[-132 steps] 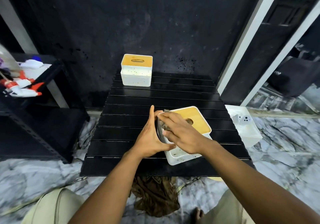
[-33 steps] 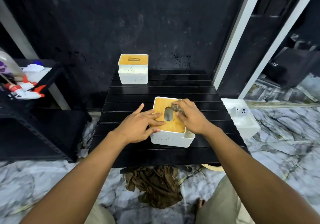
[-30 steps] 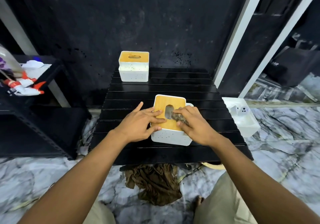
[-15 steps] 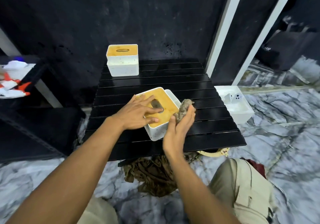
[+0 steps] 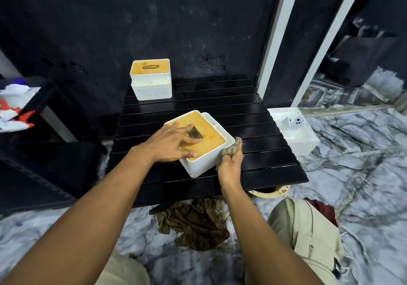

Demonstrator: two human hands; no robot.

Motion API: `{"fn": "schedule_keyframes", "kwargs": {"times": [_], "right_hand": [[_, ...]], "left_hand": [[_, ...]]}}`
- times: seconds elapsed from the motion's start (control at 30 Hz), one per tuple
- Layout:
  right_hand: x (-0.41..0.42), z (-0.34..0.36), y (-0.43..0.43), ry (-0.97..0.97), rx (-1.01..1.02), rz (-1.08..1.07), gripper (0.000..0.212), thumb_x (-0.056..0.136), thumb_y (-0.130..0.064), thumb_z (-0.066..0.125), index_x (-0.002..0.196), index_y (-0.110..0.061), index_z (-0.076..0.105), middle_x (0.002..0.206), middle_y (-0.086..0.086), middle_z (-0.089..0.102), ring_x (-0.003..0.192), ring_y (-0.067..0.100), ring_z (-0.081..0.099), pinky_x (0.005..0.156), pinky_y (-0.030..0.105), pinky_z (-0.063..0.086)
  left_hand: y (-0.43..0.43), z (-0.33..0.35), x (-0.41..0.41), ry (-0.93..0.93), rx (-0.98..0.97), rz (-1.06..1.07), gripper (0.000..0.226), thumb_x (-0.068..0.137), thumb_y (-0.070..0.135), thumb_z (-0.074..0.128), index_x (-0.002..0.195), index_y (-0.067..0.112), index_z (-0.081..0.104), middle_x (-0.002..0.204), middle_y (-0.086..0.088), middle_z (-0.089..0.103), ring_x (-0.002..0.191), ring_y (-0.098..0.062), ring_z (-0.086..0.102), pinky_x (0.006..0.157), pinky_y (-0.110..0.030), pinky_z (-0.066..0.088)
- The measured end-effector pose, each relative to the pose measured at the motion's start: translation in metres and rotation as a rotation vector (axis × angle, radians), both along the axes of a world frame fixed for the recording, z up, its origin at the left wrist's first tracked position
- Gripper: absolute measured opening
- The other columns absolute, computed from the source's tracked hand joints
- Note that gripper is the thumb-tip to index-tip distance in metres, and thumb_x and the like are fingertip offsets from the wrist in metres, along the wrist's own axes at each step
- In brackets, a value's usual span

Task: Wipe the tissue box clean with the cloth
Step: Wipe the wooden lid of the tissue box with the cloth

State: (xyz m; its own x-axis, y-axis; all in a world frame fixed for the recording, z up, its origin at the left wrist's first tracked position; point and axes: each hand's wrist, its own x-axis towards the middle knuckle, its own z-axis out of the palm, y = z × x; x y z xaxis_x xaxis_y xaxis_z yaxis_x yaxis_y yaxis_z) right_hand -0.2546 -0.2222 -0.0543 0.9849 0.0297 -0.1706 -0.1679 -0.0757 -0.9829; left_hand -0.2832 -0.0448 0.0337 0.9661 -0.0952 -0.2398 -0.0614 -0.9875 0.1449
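Down off the lid (image 5: pixel 211 140), the right hand (image 5: pixel 230 166) now grips the cloth (image 5: pixel 231 150) against the box's (image 5: pixel 201 166) right wall. Left hand (image 5: pixel 174 144) lies spread flat on the lid. Box sits cornerwise mid-table (image 5: pixel 253 165). Top looks done; 1 side starting.

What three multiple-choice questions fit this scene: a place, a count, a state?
1. Where is the held cloth? A in the slot; B at the near tissue box's side; C on the shelf.
2. How many tissue boxes stand on the table? A one; B two; C three.
3. The left hand is: A pressing the lid; B hanging idle; C gripping the cloth.
Key: B, the right hand holds it beside the white wall; B, the near one and the far tissue box; A, fingers lie flat on top.
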Motion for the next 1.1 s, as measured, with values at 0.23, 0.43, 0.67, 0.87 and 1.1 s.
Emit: {"fn": "schedule_keyframes", "kwargs": {"times": [0.23,0.43,0.67,0.87,1.1], "right_hand": [[-0.117,-0.003,0.036,-0.158,-0.006,0.341,0.071,0.104,-0.032,0.033,0.150,-0.019,-0.019,0.152,-0.007,-0.037,0.137,0.001,-0.031,0.104,0.002,-0.009],[-0.039,-0.001,0.017,-0.013,0.010,0.068,0.063,0.104,-0.027,0.033,0.155,-0.014,-0.002,0.163,0.003,-0.015,0.150,0.015,-0.006,0.121,0.028,0.002],[-0.062,0.012,0.014,-0.286,0.043,0.227,0.078,0.094,-0.012,0.036,0.154,-0.024,-0.013,0.155,-0.018,-0.032,0.141,-0.009,-0.023,0.113,0.009,-0.003],[-0.061,-0.013,0.014,-0.267,-0.065,0.219,0.071,0.104,-0.017,0.039,0.150,-0.026,-0.015,0.156,-0.011,-0.034,0.141,-0.007,-0.026,0.121,0.023,-0.004],[-0.079,0.011,0.022,-0.522,-0.097,0.271,0.076,0.098,0.005,0.039,0.154,-0.016,-0.009,0.159,-0.007,-0.028,0.147,0.008,-0.022,0.120,0.023,-0.002]], "left_hand": [[-0.001,-0.001,0.002,-0.004,0.009,0.009,0.057,0.088,0.065,0.051,0.142,0.054,0.033,0.164,0.006,0.004,0.151,-0.033,0.005,0.121,-0.043,0.010],[-0.002,0.001,0.001,0.012,-0.020,0.034,0.056,0.089,0.064,0.051,0.141,0.053,0.035,0.164,0.008,0.004,0.151,-0.032,0.002,0.121,-0.044,0.007],[-0.004,0.000,0.003,-0.004,-0.031,0.049,0.056,0.089,0.064,0.051,0.142,0.053,0.036,0.164,0.008,0.002,0.151,-0.033,0.001,0.121,-0.044,0.006],[-0.003,-0.002,0.003,-0.007,-0.006,0.034,0.057,0.089,0.066,0.049,0.142,0.053,0.034,0.164,0.006,0.002,0.150,-0.035,0.002,0.121,-0.045,0.007],[-0.003,-0.003,0.004,-0.024,0.005,0.022,0.057,0.089,0.067,0.048,0.142,0.052,0.035,0.164,0.005,0.003,0.150,-0.036,0.004,0.121,-0.047,0.008]]}}
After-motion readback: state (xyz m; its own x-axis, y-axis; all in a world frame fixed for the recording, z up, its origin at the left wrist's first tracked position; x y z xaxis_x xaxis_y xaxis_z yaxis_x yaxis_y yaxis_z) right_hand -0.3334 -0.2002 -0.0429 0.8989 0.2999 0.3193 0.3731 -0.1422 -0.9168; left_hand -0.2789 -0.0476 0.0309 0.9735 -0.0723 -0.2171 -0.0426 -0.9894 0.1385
